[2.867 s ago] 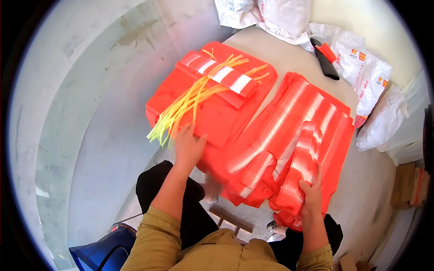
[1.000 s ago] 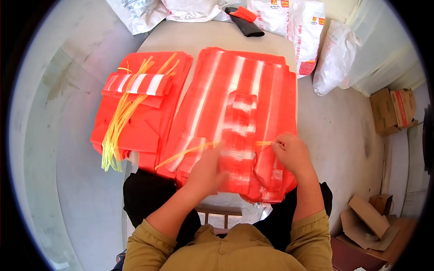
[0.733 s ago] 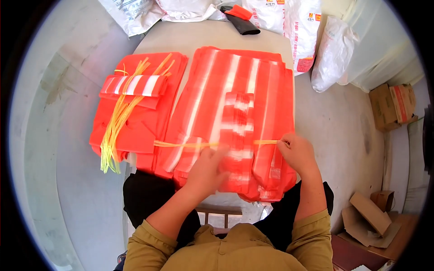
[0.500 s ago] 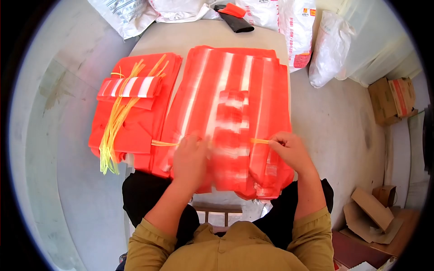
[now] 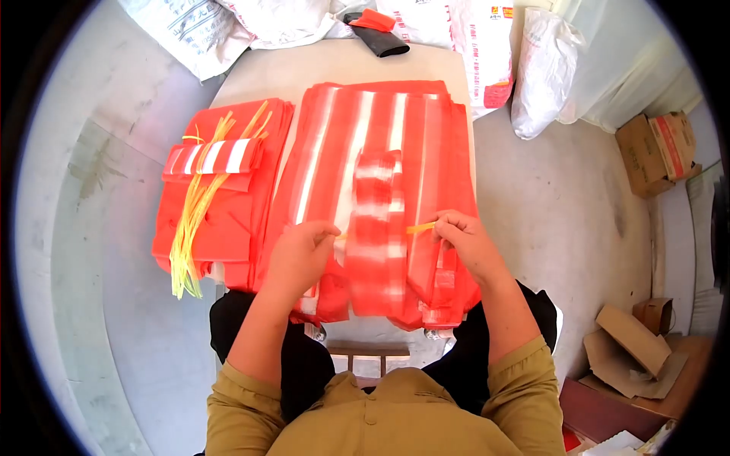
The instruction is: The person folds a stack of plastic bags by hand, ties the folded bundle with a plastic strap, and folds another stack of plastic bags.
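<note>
A narrow folded red-and-white bundle lies lengthwise on a larger striped stack, a thin yellow strip showing at both its sides.

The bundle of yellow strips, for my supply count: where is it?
In the head view, the bundle of yellow strips lies at left, across the folded striped piece on the smaller red stack.

Bundle on the right stack

The tabletop looks matt; over its near edge, striped sheets look like glossy plastic; by its left edge, yellow strips too.
</note>
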Tool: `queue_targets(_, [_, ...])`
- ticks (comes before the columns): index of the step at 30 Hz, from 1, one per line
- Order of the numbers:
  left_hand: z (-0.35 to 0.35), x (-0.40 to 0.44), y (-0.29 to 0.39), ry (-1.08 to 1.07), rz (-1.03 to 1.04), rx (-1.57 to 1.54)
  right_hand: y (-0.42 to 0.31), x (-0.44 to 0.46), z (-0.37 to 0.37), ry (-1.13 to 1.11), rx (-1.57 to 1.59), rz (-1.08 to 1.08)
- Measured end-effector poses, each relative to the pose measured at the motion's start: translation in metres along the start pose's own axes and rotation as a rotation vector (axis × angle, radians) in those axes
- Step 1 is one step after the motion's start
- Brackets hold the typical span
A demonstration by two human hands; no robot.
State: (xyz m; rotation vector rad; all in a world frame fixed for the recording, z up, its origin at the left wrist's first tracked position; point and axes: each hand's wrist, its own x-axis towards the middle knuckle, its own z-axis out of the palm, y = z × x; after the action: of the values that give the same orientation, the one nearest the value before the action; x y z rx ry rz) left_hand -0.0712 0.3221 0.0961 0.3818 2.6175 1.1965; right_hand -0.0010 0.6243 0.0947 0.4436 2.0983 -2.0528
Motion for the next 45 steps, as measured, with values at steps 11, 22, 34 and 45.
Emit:
queue_targets(11, [-0.024,0.035,0.003,-0.255,-0.326,-0.775,-0.001,0.007,0.022,-0.059,0.288,0.084])
queue_targets(22, [-0.035,0.035,-0.009,-0.135,-0.284,-0.837,-0.011,0.013,0.032,-0.04,0.286,0.009])
queue_targets(34, [0.013,0.043,-0.008,0.006,0.083,-0.368,0.0,0.004,0.014,0.2,0.302,-0.114])
queue_targets(45, [0.016,0.028,0.024,-0.279,0.039,-0.43,-0.013,0.013,0.048,-0.133,0.302,-0.198])
